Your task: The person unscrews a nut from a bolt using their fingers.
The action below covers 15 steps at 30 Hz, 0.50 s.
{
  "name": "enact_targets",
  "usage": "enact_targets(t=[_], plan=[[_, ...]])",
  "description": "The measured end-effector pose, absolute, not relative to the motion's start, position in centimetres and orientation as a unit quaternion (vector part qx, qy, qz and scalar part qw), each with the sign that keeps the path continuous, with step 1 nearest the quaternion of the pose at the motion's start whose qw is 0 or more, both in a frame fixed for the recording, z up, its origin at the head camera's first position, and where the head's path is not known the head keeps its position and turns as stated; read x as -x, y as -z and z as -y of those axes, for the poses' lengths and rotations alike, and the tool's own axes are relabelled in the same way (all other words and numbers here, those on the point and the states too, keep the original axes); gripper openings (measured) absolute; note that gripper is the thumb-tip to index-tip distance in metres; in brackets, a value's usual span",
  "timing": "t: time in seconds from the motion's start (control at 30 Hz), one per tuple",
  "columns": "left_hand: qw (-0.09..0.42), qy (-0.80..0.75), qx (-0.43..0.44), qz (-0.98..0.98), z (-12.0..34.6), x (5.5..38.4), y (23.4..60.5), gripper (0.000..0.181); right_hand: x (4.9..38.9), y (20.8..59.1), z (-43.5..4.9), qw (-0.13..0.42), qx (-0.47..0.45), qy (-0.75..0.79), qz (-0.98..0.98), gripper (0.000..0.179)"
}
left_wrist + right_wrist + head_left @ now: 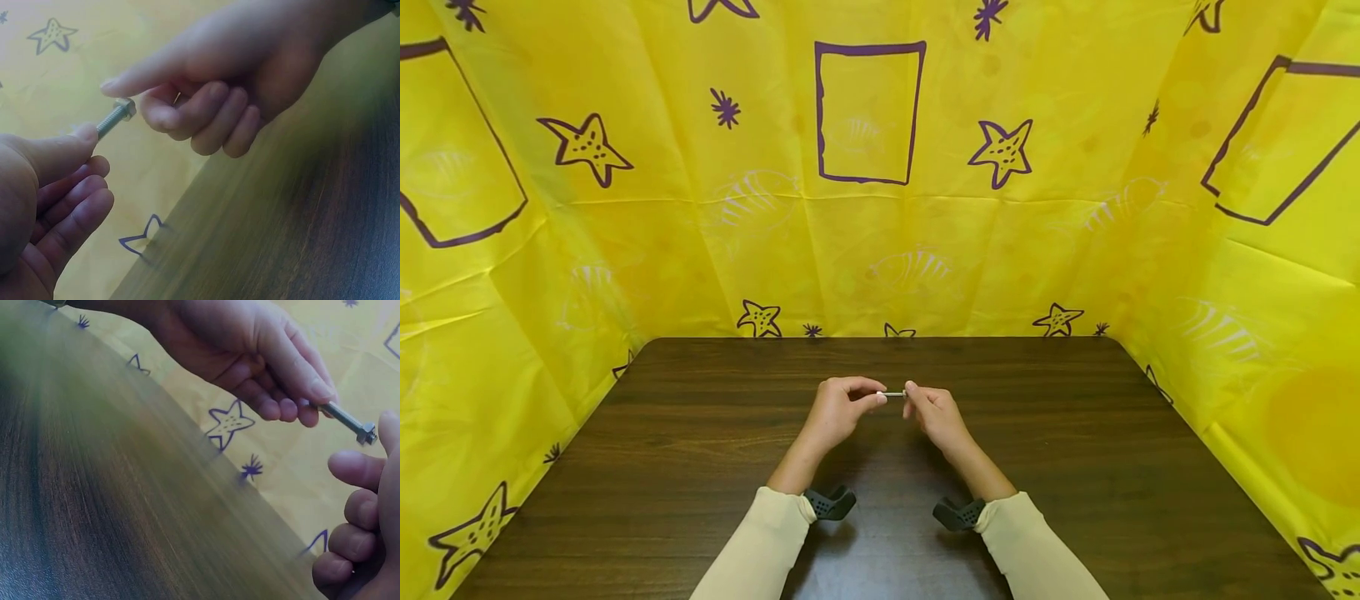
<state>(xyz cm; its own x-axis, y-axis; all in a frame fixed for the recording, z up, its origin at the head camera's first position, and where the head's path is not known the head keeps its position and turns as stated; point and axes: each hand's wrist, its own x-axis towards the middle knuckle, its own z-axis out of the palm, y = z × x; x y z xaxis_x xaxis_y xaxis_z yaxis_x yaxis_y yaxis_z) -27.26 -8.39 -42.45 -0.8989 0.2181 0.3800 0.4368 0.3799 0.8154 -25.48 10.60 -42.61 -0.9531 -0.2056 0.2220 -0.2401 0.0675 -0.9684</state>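
My left hand (837, 411) pinches a silvery metal bolt (893, 394) between thumb and fingertips, above the table. The bolt's threaded shank (111, 122) points toward my right hand (942, 418), and its other end is hidden in the left fingers. A hex nut (365, 433) sits near the free tip, with a little thread showing beyond it. Right beside the nut are the thumb and index finger of my right hand, spread with a small gap around it in the right wrist view. That hand's other fingers are loosely curled.
Under both hands lies a dark wood-grain table (700, 467) with rounded far corners. Yellow cloth (880, 233) printed with purple starfish and frames hangs behind it and along both sides. Each wrist carries a dark band (831, 503) below a pale sleeve (752, 546).
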Motion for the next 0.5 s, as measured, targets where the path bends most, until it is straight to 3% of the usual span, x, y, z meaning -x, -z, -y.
enact_targets(t=[0.2, 0.5], plan=[[0.098, 0.514, 0.205, 0.827, 8.4, 27.2, 42.4, 0.007, 26.5, 44.4, -10.6, 0.016, -0.13, -0.677, 0.724, 0.05], [0.102, 0.51, 0.214, 0.827, 8.4, 27.2, 42.5, 0.008, 25.3, 42.2, -10.8, -0.013, -0.131, -0.696, 0.706, 0.039]])
